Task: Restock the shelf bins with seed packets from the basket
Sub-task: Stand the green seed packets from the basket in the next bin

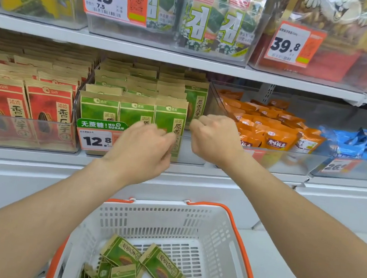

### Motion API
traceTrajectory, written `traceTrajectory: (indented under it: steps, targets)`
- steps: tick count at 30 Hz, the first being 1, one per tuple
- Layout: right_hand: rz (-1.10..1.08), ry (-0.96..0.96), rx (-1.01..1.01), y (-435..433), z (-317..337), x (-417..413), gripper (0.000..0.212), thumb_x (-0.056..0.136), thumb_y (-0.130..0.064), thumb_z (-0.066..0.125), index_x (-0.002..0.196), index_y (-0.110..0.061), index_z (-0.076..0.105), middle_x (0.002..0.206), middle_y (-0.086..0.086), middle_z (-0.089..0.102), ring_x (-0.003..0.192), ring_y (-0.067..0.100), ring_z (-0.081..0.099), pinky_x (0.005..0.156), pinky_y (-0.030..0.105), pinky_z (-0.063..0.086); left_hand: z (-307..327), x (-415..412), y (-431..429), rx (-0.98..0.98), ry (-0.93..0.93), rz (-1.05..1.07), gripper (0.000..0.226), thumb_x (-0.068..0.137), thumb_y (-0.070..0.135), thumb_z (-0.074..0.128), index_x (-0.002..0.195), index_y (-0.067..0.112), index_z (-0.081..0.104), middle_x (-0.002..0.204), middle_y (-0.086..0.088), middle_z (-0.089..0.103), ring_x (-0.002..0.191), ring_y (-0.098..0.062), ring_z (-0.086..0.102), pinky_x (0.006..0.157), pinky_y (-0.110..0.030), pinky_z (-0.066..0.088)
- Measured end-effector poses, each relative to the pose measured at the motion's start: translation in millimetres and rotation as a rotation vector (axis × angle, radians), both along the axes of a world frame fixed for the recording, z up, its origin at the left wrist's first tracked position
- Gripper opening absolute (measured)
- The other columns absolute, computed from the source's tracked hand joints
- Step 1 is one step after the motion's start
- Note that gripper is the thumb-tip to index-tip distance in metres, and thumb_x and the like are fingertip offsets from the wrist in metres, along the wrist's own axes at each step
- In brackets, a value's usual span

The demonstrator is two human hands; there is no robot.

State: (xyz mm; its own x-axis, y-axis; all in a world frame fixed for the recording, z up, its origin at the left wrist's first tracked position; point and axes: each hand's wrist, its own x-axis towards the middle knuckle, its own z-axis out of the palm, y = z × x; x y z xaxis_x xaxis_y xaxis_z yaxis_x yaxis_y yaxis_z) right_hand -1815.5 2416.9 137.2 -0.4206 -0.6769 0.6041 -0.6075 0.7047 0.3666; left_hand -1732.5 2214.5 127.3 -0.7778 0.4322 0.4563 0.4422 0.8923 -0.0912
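Two hands sit at the bin [191, 150] front: left hand [144, 151] pinches a green packet [170, 117], right hand [215, 138] curled (on what, unclear). Spare packets [162, 268] lie in the basket [155, 219] below the bin.

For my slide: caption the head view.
Left hand and right hand at green packets in bin; more lie in the basket.

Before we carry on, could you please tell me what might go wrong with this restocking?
The bin of green packets looks nearly full; pushing more in may crease them. The left hand and right hand are beside a front-right gap, where packets could slump.
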Motion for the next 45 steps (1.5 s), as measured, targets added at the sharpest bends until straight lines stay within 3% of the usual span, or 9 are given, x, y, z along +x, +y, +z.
traceTrajectory:
  steps: [4,7,14,20,25,30,34,39,45]
  targets:
    - [0.171,-0.154,0.136,-4,-58,38,0.013,0.072,-0.015,0.057,0.059,-0.015,0.053,0.05,0.003,0.051,0.037,0.027,0.048,0.043,0.024,0.026,-26,6,0,-0.278,-0.5,0.12,0.028,0.098,0.047,0.053,0.107,0.024,0.065,0.101,-0.004,0.067,0.091,-0.033,0.067,0.068,-0.036,0.047]
    - [0.003,-0.569,0.563,-18,-105,72,0.002,0.084,-0.015,0.065,0.081,-0.016,0.066,0.076,0.006,0.068,0.062,0.028,0.062,0.056,0.031,0.036,-56,9,1,-0.339,-0.745,0.078,0.027,0.1,0.038,0.055,0.115,0.02,0.068,0.112,-0.006,0.067,0.097,-0.032,0.067,0.077,-0.038,0.055]
    - [-0.405,-1.219,0.711,-17,-243,114,0.017,0.103,-0.02,0.055,0.112,-0.01,0.065,0.101,0.006,0.06,0.089,0.026,0.064,0.072,0.037,0.054,-100,19,16,-0.417,-0.934,-0.007,0.025,0.103,0.028,0.053,0.114,0.014,0.069,0.111,-0.007,0.064,0.09,-0.029,0.068,0.074,-0.038,0.058]
    - [-0.538,-1.414,0.48,-14,-321,126,0.04,0.104,-0.033,0.053,0.137,-0.013,0.049,0.127,0.012,0.061,0.111,0.034,0.064,0.082,0.041,0.053,-112,16,24,-0.471,-0.996,0.024,0.022,0.106,0.024,0.049,0.119,0.014,0.063,0.113,-0.006,0.063,0.082,-0.024,0.06,0.062,-0.033,0.045]
    - [-0.56,-1.534,0.511,-27,-363,132,0.015,0.099,-0.014,0.041,0.094,-0.008,0.055,0.121,0.017,0.056,0.125,0.04,0.044,0.107,0.053,0.043,-118,13,24,-0.462,-1.017,0.043,0.023,0.106,0.025,0.048,0.118,0.014,0.065,0.111,-0.005,0.065,0.077,-0.023,0.058,0.056,-0.031,0.041]
    - [-0.695,-1.487,0.317,-30,-377,144,0.056,0.096,-0.01,0.062,0.145,-0.006,0.038,0.147,0.023,0.03,0.12,0.042,0.057,0.09,0.045,0.051,-118,13,22,-0.456,-1.042,0.044,0.029,0.107,0.028,0.047,0.128,0.016,0.062,0.118,-0.006,0.064,0.093,-0.026,0.066,0.064,-0.034,0.046]
    - [-0.714,-1.532,0.056,-29,-373,147,0.092,0.09,-0.008,0.074,0.156,-0.01,0.009,0.133,0.019,0.054,0.099,0.029,0.065,0.067,0.034,0.05,-113,12,17,-0.443,-1.046,0.062,0.03,0.107,0.032,0.049,0.128,0.016,0.063,0.121,-0.005,0.066,0.099,-0.027,0.069,0.066,-0.034,0.05]
    - [-0.605,-1.508,-0.087,-21,-324,123,0.028,0.087,-0.021,0.072,0.11,-0.01,0.061,0.102,0.006,0.067,0.087,0.022,0.063,0.075,0.042,0.061,-100,13,11,-0.412,-1.064,0.122,0.031,0.105,0.021,0.055,0.135,0.016,0.061,0.128,-0.007,0.061,0.101,-0.028,0.068,0.078,-0.037,0.056]
    - [-0.333,-1.646,-0.469,-23,-246,103,0.039,0.075,-0.012,0.081,0.105,-0.02,0.059,0.101,0.006,0.073,0.097,0.026,0.071,0.079,0.049,0.063,-71,18,2,-0.405,-1.041,0.254,0.024,0.098,0.03,0.073,0.098,0.01,0.06,0.086,-0.001,0.056,0.068,-0.019,0.055,0.07,-0.033,0.05]
